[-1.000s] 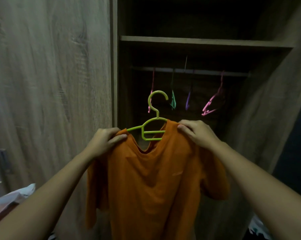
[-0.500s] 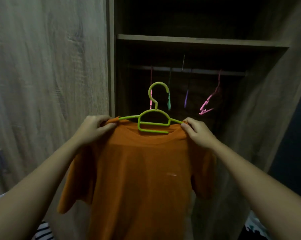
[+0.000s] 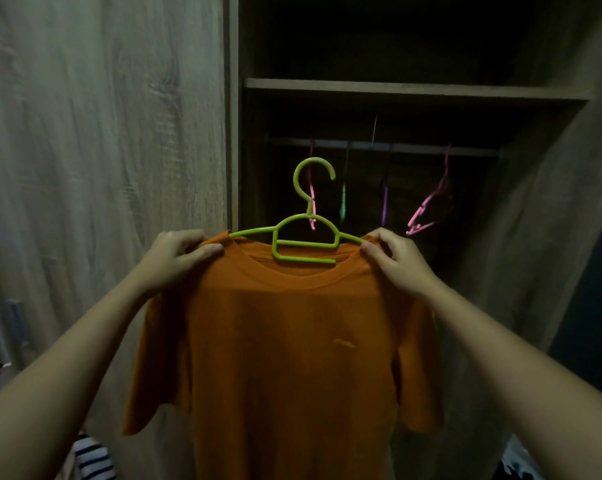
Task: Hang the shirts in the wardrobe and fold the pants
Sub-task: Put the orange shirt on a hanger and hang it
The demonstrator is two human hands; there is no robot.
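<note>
Hanging flat and facing the camera, an orange T-shirt (image 3: 292, 358) was draped on a lime-green plastic hanger (image 3: 304, 237) and held up in front of the open wardrobe (image 3: 413, 88), nearer than the rail and not yet hooked onto it. The hanger's arms ran inside the shirt's shoulders; its hook, crossbars and the inner parts of both arms stood exposed above and within the neckline. The left hand (image 3: 174, 254) was closed on the shirt's left shoulder, thumb pressed on the near face of the fabric and fingers curled over the top. The right hand (image 3: 393, 258) gripped the right shoulder in the same pinching manner, at the point where the hanger arm entered the cloth. Both short sleeves hung loose below the forearms, and a small mark showed on the chest at right of centre.

Farther back, a horizontal hanging rail (image 3: 382, 147) crossed the dim wardrobe interior beneath a wooden shelf (image 3: 413, 87). Several empty hangers hung from it: a pink one (image 3: 311, 188) directly behind the green hook, a teal one (image 3: 343, 199), a purple one (image 3: 384, 206) and another pink one (image 3: 427, 213) tilted at far right. A closed wood-grain door (image 3: 102, 133) filled the left of the scene, and an open door panel (image 3: 549, 220) the right. Striped fabric (image 3: 91, 459) lay at the near lower left.
</note>
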